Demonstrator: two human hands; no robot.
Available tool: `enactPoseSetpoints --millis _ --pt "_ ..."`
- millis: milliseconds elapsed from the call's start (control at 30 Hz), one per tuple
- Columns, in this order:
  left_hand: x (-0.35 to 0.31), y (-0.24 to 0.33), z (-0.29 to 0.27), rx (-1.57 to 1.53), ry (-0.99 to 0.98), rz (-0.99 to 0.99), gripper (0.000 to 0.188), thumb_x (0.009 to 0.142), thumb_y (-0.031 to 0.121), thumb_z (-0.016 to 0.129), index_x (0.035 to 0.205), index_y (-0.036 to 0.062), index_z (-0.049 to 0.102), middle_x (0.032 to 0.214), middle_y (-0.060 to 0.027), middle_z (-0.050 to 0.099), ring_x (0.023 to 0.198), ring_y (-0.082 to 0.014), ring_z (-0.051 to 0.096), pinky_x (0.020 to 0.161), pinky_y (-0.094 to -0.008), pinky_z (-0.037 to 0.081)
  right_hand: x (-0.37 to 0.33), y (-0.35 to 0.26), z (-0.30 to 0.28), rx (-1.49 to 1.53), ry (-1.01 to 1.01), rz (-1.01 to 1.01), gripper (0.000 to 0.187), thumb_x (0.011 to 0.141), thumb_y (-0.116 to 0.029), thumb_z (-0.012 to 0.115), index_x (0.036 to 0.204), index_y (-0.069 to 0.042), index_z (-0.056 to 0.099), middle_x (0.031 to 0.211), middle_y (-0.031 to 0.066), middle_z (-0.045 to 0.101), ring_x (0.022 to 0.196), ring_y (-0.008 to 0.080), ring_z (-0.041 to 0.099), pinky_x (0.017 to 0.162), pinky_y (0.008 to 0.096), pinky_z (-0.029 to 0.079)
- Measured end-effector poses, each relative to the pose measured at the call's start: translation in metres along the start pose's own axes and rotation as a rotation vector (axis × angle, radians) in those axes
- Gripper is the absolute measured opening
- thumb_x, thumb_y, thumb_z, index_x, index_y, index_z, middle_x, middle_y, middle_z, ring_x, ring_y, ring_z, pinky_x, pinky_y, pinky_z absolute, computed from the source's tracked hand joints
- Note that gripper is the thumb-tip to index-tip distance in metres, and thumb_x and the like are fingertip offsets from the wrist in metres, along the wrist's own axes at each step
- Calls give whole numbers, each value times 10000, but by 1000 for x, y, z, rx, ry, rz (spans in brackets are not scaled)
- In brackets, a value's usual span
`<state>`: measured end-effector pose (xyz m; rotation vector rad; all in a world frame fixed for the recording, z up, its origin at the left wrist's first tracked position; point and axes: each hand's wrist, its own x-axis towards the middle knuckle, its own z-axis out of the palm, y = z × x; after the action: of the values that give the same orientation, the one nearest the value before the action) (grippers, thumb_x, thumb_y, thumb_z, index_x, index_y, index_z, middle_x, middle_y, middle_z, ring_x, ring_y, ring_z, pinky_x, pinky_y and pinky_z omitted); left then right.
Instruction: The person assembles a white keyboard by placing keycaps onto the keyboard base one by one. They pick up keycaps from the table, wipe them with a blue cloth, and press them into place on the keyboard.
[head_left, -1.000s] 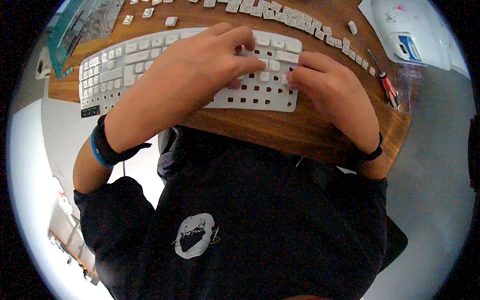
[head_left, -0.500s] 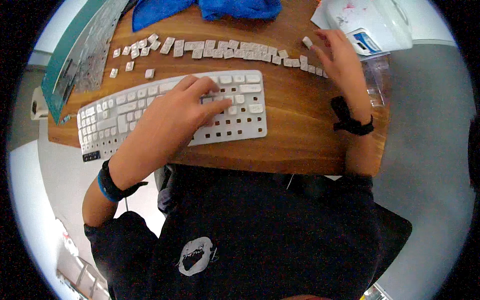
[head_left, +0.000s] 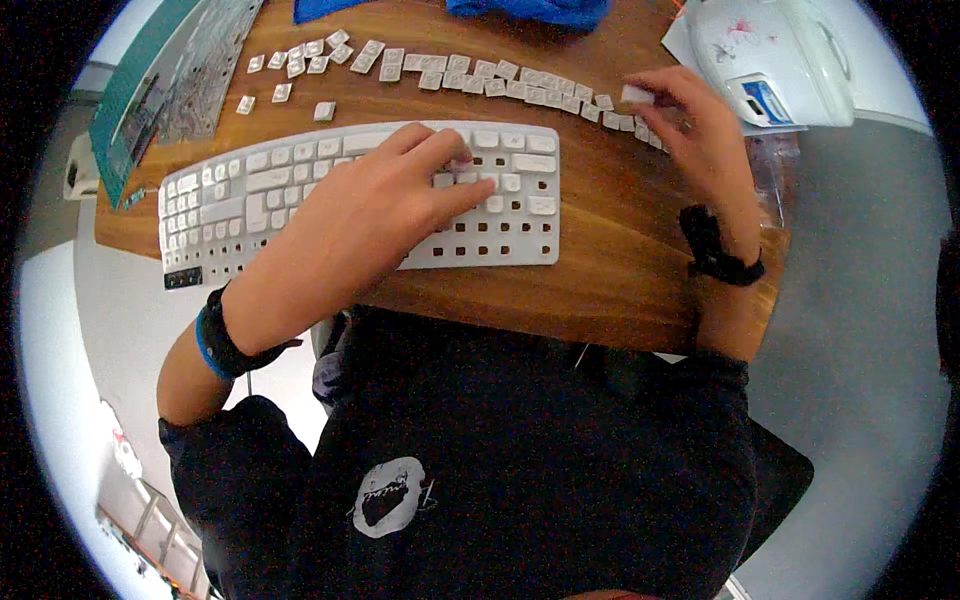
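Note:
A white keyboard (head_left: 545,225) lies along the table's near side, with keycaps on its left and upper parts and bare dark switch sockets at its lower right. My left hand (head_left: 385,200) rests over it, index finger and thumb apart among the keys. No object shows in that hand; the palm side is hidden. Beyond the keyboard's right end, my right hand (head_left: 695,125) pinches a white keycap (head_left: 637,95) at its fingertips, just above the right end of a long double row of loose keycaps (head_left: 540,95).
More loose keycaps (head_left: 317,64) lie scattered at the far left, beside a clear plastic sheet (head_left: 205,75) and a green board (head_left: 125,150). A blue cloth (head_left: 535,8) is at the back. A white container (head_left: 770,50) stands at the back right, near a transparent bag (head_left: 775,175).
The view has shifted, so the table sits higher and farther right. My right hand's fingers have closed more around the keycap. My left hand keeps its place on the keyboard.

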<state>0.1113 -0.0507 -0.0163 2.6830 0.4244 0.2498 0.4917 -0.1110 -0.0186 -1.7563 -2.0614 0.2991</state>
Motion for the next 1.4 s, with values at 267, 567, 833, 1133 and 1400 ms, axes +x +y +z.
enactPoseSetpoints --millis 267,567,833,1133,1400 --pt "-2 -1 3 3 15 -7 508 915 53 668 1399 192 735 1333 -115 641 1260 -340 639 1034 -419 584 -12 -82 26 298 -261 -163 303 900 45 808 1190 -32 769 1132 87 706 1036 225 723 907 336 604" --pt "-2 -2 5 -5 39 -6 501 906 59 676 1384 193 748 1328 -111 642 1263 -340 637 1026 -421 589 -14 -83 35 301 -311 -49 234 897 -104 852 1087 -49 728 1032 117 696 930 294 750 806 398 612" --pt "-4 -4 8 19 68 15 499 900 62 710 1379 196 753 1323 -114 648 1246 -340 642 1011 -421 593 -14 -86 36 264 -264 -124 230 891 -80 845 1063 -38 698 989 123 661 908 317 738 804 408 611" --pt "-4 -4 9 -5 66 5 482 913 85 692 1380 193 749 1305 -111 645 1245 -337 642 1018 -420 585 -15 -87 36 237 -244 -108 242 872 -56 837 1064 -53 691 1030 127 668 978 361 724 846 436 597" --pt "-4 -3 7 15 58 0 510 912 94 666 1406 201 732 1325 -110 629 1270 -333 631 1016 -416 589 -14 -84 37 201 -230 -158 212 862 -60 843 1039 -68 729 1004 121 681 960 375 717 834 439 597"
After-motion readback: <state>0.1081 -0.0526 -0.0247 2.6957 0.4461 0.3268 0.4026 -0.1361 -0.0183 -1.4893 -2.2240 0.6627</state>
